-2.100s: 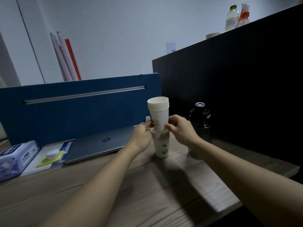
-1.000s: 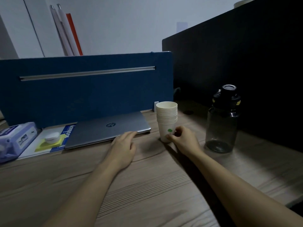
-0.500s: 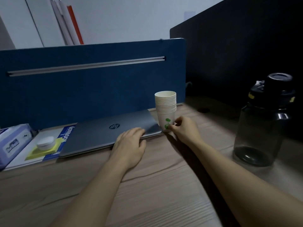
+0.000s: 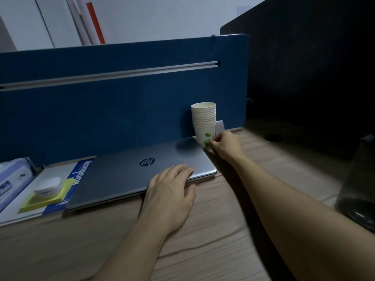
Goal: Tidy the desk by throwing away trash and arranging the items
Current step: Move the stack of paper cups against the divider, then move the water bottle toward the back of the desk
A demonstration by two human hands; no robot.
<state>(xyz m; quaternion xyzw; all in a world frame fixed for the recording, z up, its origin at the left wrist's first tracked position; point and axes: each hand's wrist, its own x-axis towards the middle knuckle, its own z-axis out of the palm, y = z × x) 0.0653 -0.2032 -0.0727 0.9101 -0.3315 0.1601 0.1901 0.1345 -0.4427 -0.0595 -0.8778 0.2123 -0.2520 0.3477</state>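
A stack of white paper cups [image 4: 204, 119] with a green leaf print stands upright at the far edge of the wooden desk [image 4: 203, 250], against the blue partition and by the laptop's right rear corner. My right hand [image 4: 225, 146] grips the bottom cup at its base. My left hand [image 4: 172, 191] lies flat, fingers straight, on the front right corner of the closed grey laptop [image 4: 129, 175].
A blue partition [image 4: 121, 102] closes off the back and a black divider [image 4: 314, 78] the right. A dark water bottle [image 4: 357, 191] stands at the right edge. Left of the laptop lie a notebook [image 4: 77, 175], a yellow sticky pad [image 4: 44, 199] with a white round lid [image 4: 48, 186], and a wipes pack [image 4: 10, 179].
The two cup stacks were joined into one. My right hand slid the stack back to the blue partition. My left hand left the cups and settled on the laptop's corner.
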